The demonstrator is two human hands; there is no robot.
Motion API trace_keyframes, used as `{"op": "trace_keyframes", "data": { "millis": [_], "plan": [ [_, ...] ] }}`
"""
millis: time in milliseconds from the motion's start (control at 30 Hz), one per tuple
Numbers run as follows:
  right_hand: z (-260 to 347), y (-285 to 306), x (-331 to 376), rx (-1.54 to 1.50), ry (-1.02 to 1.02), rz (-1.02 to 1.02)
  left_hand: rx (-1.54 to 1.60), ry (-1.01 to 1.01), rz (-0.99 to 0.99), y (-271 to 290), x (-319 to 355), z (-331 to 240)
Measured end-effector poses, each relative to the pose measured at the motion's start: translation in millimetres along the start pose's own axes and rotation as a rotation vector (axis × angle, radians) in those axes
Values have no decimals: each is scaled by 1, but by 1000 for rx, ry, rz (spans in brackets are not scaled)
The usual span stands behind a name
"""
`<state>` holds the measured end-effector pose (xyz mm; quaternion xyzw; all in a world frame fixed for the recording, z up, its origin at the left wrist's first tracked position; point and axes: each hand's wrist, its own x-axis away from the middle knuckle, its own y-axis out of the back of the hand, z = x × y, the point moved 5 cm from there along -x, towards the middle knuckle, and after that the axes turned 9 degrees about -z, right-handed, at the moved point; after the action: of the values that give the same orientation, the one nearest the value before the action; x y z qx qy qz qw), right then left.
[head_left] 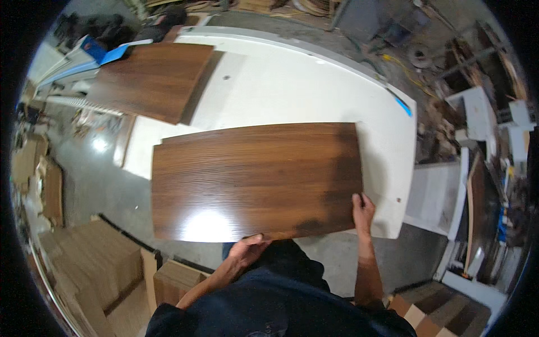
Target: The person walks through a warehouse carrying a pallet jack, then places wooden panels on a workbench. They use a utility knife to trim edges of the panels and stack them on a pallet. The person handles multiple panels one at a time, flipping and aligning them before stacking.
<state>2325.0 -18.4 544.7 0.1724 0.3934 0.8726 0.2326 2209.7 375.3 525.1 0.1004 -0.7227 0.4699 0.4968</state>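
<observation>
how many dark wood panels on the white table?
2. One panel lies at the near edge of the table, held by the left hand and right hand. The second panel lies at the far left. Panels stacked beneath may be hidden.

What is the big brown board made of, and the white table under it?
The big brown board looks like wood or wood-look laminate: streaky grain lines, with a glossy finish that mirrors a light. The white table looks like painted or coated board, smooth and matte; which one is unclear.
</observation>
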Motion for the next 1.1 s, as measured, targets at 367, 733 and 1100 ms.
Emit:
{"op": "trace_keyframes", "data": {
  "millis": [367,733,1100],
  "plan": [
    [-5,-20,-44,207,289,-253,-543,321,-98,-20,11,-10],
    [-6,-34,-52,14,14,-90,-1172,-1035,-947,109,62,-308],
    [27,-25,-65,565,155,-119,-1299,-769,-983,83,43,-318]
  ]
}}
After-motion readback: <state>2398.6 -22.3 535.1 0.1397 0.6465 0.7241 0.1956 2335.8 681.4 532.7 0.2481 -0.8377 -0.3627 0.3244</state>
